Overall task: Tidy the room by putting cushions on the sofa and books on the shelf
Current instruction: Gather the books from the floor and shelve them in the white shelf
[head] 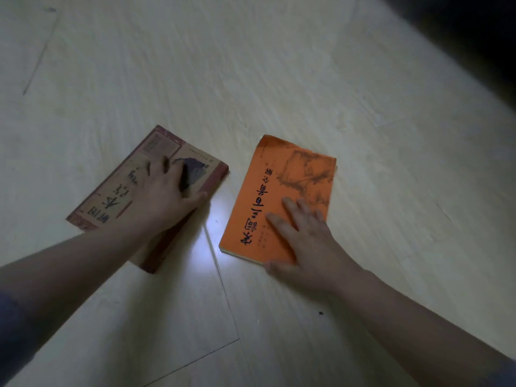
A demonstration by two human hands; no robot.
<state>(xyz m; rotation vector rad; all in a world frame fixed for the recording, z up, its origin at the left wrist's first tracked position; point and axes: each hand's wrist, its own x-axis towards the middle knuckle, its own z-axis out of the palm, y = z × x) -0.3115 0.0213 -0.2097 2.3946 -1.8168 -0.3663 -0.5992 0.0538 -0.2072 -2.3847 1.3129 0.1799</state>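
Pale wood-grain floor [279, 65] fills view, laminate planks with thin dark seams running diagonally at far left and near centre; bright glare patch [203, 247] on boards near centre; far right corner falls into deep shadow [474, 29]; small dark speck [320, 313] on floor near right; overall light dim

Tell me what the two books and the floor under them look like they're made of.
Orange book: thin paper cover, matte, likely a paperback; its far corner looks creased. Tan book: thicker, with a dark red spine and border, possibly a hardcover; finish unclear. Floor: pale wood-look planks with visible seams and a glossy reflection, likely laminate.
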